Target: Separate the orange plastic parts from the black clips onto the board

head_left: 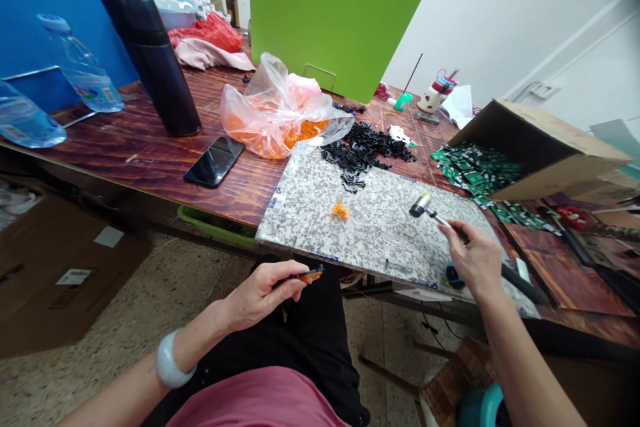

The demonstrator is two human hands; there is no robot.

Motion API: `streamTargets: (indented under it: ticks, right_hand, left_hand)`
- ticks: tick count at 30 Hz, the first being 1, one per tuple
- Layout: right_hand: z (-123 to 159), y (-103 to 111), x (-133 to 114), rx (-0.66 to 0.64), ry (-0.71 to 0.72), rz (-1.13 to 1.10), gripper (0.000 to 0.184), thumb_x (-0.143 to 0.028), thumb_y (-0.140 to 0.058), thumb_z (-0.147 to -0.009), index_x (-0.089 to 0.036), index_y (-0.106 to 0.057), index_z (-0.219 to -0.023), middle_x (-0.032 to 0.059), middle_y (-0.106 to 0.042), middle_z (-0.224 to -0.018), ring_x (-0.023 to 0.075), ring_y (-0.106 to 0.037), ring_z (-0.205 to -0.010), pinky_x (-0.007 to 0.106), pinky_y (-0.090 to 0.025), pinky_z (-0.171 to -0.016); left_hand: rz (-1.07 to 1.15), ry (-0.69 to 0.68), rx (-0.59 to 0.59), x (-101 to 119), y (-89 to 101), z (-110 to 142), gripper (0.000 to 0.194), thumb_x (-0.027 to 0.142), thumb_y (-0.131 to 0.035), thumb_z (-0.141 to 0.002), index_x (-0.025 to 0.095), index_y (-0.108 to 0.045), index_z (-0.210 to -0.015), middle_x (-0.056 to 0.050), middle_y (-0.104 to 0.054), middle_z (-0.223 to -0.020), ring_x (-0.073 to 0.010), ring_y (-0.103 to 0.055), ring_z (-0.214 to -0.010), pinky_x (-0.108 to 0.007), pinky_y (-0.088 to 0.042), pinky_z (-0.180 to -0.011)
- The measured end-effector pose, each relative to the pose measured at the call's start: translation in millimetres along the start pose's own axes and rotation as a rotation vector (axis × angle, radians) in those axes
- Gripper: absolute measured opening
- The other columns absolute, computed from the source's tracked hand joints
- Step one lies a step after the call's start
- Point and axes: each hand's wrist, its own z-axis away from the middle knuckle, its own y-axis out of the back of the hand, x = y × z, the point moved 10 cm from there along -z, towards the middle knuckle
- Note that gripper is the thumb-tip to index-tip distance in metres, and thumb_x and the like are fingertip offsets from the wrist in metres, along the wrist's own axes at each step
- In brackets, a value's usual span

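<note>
My left hand point(280, 285) pinches a small black and orange plastic part point(311, 275) above my lap, just off the front edge of the speckled stone slab point(305, 227). In my right hand point(473, 253) is a small mallet point(421, 205), gripped by its handle, its head over the right half of the slab. A small orange piece point(341, 211) lies on the slab. Behind it is a loose heap of black plastic pieces point(357, 150). Below my right hand a dark, round-ended object point(455, 276) is partly hidden.
A clear bag of orange pieces point(285, 120) stands behind the slab, with a phone point(215, 161) and a black flask point(155, 60) to its left. At the right, a tipped cardboard box point(555, 140) spills green and white pieces point(473, 167). A green panel point(340, 13) rises behind.
</note>
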Motion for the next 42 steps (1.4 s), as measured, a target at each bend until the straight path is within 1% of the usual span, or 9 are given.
streamTargets:
  ticks: [7, 11, 16, 21, 25, 30, 34, 38, 42]
  right_hand:
    - [-29, -12, 83, -0.013, -0.111, 0.045, 0.05, -0.061, -0.046, -0.072, -0.017, -0.069, -0.07, 0.0106, -0.066, -0.065, 0.0253, -0.058, -0.061, 0.037, -0.043, -0.058]
    - [-31, -6, 90, 0.0, -0.138, 0.065, 0.044, -0.059, -0.051, -0.07, -0.018, -0.068, -0.064, 0.0095, -0.062, -0.058, 0.0262, -0.057, -0.059, 0.039, -0.043, -0.057]
    - [-3, 19, -20, 0.002, 0.054, -0.137, 0.034, -0.047, -0.053, -0.081, -0.019, -0.068, -0.093, 0.0099, -0.068, -0.096, 0.0246, -0.062, -0.089, 0.039, -0.046, -0.082]
    - [84, -2, -188, -0.485, 0.297, -0.711, 0.03, -0.037, -0.064, -0.082, -0.023, -0.061, -0.108, 0.0053, -0.066, -0.104, 0.0185, -0.06, -0.098, 0.031, -0.047, -0.087]
    - [128, -24, -219, -0.548, 0.157, -0.966, 0.022, -0.035, -0.063, -0.083, -0.021, -0.063, -0.1, 0.0034, -0.066, -0.093, 0.0152, -0.061, -0.085, 0.026, -0.049, -0.078]
    - [169, -46, -181, -0.407, -0.089, -0.952, 0.021, -0.037, -0.056, -0.086, -0.019, -0.066, -0.08, 0.0021, -0.065, -0.076, 0.0136, -0.059, -0.073, 0.024, -0.047, -0.072]
    - [215, -64, -127, -0.408, -0.346, -0.81, 0.022, -0.038, -0.059, -0.084, -0.02, -0.069, -0.079, -0.001, -0.068, -0.073, 0.0118, -0.06, -0.067, 0.021, -0.047, -0.065]
    - [253, -44, -18, -0.251, -0.631, -0.559, 0.026, -0.038, -0.056, -0.085, -0.016, -0.07, -0.081, 0.0013, -0.069, -0.075, 0.0136, -0.062, -0.068, 0.022, -0.048, -0.063]
    - [286, 23, 106, -0.002, -0.873, -0.273, 0.031, -0.038, -0.048, -0.091, -0.011, -0.064, -0.092, 0.0051, -0.067, -0.085, 0.0156, -0.063, -0.074, 0.029, -0.051, -0.067]
  left_hand:
    - [-0.076, -0.079, 0.04, 0, 2.3, 4, 0.021, 0.026, -0.045, -0.093, 0.014, -0.06, -0.1, -0.001, -0.057, -0.068, -0.0106, -0.051, -0.06, -0.02, -0.043, -0.059]
    - [-0.083, -0.106, 0.028, 2, -0.3, 6, 0.019, 0.024, -0.045, -0.093, 0.014, -0.059, -0.1, 0.0, -0.057, -0.068, -0.0107, -0.052, -0.061, -0.02, -0.043, -0.059]
    - [-0.06, -0.075, -0.006, -4, -9.8, 2, 0.021, 0.026, -0.044, -0.093, 0.014, -0.059, -0.102, -0.001, -0.057, -0.07, -0.0107, -0.052, -0.061, -0.02, -0.043, -0.059]
    - [-0.044, -0.023, -0.082, -5, -24.8, -5, 0.022, 0.027, -0.04, -0.094, 0.015, -0.059, -0.094, 0.0, -0.057, -0.069, -0.0113, -0.052, -0.062, -0.021, -0.042, -0.061]
    - [-0.05, 0.075, -0.171, -12, -40.3, 1, 0.025, 0.031, -0.039, -0.095, 0.018, -0.059, -0.09, 0.001, -0.056, -0.068, -0.0126, -0.052, -0.064, -0.021, -0.042, -0.064]
    - [-0.065, 0.205, -0.247, -47, -70.1, 13, 0.033, 0.041, -0.042, -0.092, 0.021, -0.057, -0.072, 0.002, -0.053, -0.061, -0.0136, -0.051, -0.058, -0.02, -0.042, -0.059]
    - [-0.016, 0.356, -0.475, -81, -125.6, 22, 0.036, 0.048, -0.042, -0.09, 0.02, -0.063, -0.086, 0.001, -0.059, -0.063, -0.016, -0.055, -0.06, -0.022, -0.045, -0.06]
    - [-0.021, 0.452, -0.591, -99, -151.1, 22, 0.062, 0.052, -0.042, -0.089, 0.019, -0.034, -0.14, -0.002, -0.069, -0.077, -0.019, -0.061, -0.067, -0.028, -0.05, -0.068]
    - [-0.03, 0.453, -0.567, -105, -134.7, 15, 0.063, 0.055, -0.04, -0.088, 0.017, -0.038, -0.139, -0.005, -0.071, -0.087, -0.0211, -0.064, -0.076, -0.032, -0.05, -0.077]
